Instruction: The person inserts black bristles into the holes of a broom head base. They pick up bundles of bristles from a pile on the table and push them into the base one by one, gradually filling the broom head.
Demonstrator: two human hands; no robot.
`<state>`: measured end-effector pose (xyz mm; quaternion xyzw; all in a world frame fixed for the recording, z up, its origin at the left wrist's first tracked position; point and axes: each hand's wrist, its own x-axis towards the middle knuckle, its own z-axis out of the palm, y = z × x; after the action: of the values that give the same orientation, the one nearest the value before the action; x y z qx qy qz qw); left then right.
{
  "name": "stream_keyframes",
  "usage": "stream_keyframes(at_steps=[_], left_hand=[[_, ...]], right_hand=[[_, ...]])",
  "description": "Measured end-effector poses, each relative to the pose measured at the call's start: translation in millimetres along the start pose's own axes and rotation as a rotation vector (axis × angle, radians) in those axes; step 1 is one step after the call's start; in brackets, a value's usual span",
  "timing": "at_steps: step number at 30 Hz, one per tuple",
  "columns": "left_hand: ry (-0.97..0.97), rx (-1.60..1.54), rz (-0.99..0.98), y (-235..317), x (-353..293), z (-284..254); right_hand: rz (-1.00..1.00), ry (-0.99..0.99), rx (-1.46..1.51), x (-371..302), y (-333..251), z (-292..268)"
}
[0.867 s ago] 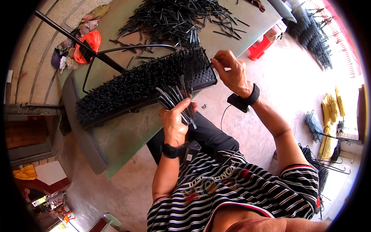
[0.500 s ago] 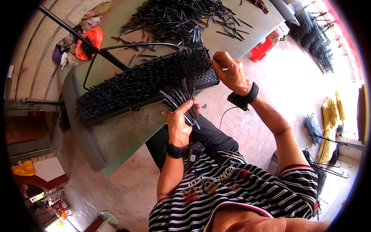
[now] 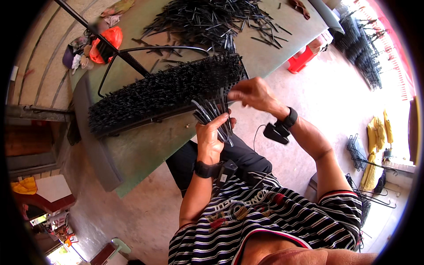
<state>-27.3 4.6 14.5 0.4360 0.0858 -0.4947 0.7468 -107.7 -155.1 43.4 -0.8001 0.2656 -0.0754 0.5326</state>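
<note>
My left hand (image 3: 210, 139) is closed around a fanned bundle of thin black strips (image 3: 206, 114), their upper ends pointing away from me. Close to the right side of that bundle is my right hand (image 3: 258, 95); its fingers are smeared by motion, so whether they pinch a strip cannot be made out. Behind both hands, a long black panel covered in dense tufts of such strips (image 3: 163, 90) lies slantwise on the table. At its right end a perforated black base shows, partly hidden by my right hand. Each wrist wears a black strap with a small device.
A heap of loose black strips (image 3: 203, 22) covers the far part of the greenish table (image 3: 145, 165). A black metal pole with a bent-rod frame (image 3: 132, 64) rises behind the panel. An orange-red bag (image 3: 106, 44) lies at the left; a red stool (image 3: 301, 62) stands beyond the right edge.
My right hand has moved left and nearer to me, from the panel's right end to beside the bundle. My left hand has shifted slightly right, still holding the strips.
</note>
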Motion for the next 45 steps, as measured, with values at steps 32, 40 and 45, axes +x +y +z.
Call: stream_keyframes(at_steps=[32, 40, 45], left_hand=[[0.024, 0.078, 0.010, -13, 10, 0], [-0.013, 0.092, 0.020, -20, 12, -2], [-0.011, 0.124, 0.017, -18, 13, -4]], right_hand=[[-0.203, 0.310, -0.299, -1, 4, -8], [-0.181, 0.469, 0.390, -1, 4, -3], [-0.349, 0.596, 0.164, 15, 16, 1]])
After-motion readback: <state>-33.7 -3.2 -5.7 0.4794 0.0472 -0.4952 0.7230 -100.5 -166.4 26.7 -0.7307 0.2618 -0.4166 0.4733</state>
